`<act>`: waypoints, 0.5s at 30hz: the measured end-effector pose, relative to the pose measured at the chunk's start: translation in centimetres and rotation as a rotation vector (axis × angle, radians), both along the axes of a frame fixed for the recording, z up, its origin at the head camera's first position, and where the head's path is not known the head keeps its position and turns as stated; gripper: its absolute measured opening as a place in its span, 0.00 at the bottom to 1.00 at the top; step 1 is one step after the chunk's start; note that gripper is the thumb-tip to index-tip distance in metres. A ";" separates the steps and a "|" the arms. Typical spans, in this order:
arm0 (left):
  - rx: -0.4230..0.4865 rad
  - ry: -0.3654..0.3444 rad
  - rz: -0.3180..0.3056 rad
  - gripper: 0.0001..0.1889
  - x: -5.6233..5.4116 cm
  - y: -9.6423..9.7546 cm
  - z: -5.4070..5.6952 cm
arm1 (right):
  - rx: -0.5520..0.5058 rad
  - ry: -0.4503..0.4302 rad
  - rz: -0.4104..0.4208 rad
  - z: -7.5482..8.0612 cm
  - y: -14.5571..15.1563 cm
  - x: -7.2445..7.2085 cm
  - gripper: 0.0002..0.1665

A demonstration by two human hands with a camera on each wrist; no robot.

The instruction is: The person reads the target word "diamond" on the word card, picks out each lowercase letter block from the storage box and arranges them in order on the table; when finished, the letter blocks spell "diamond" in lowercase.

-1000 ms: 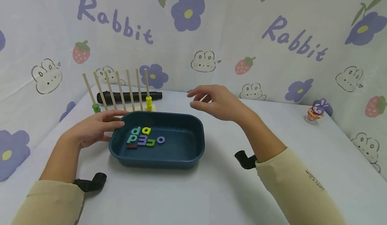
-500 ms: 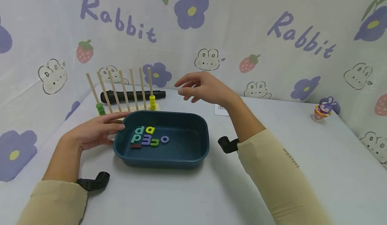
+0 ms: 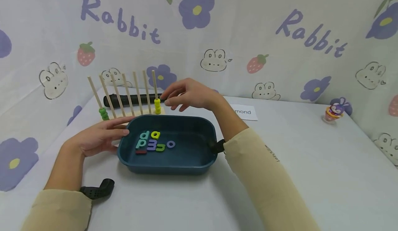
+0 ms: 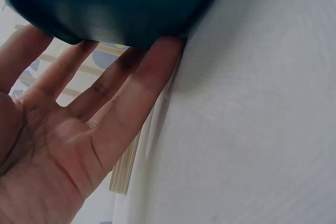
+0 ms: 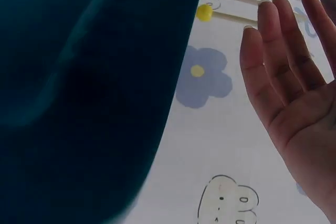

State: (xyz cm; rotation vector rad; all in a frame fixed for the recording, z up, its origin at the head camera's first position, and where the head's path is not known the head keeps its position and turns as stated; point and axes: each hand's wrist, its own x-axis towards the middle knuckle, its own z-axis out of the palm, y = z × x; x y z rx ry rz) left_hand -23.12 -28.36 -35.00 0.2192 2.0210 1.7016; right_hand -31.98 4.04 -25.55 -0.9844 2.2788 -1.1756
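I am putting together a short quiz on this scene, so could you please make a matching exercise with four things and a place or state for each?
Column one
1. left hand
2. right hand
3. letter pieces
4. rabbit figure

Column two
A. lying inside the blue tray
B. standing toward the far right of the white table
C. raised in the air, holding nothing, with its fingers toward the yellow beads
D. touching the tray at its left end

Right pairs: 1-D, 2-C, 3-A, 4-B
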 end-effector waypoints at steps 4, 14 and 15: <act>0.003 0.000 -0.007 0.38 -0.2 0.3 -0.1 | 0.028 0.010 0.025 -0.5 -0.7 -0.3 0.19; -0.012 0.011 -0.002 0.37 0.0 -0.1 0.2 | 0.063 0.049 0.092 -2.4 -2.9 -0.6 0.18; -0.013 0.010 0.000 0.37 0.0 -0.1 0.2 | 0.076 0.060 0.101 -2.4 -3.1 -0.6 0.18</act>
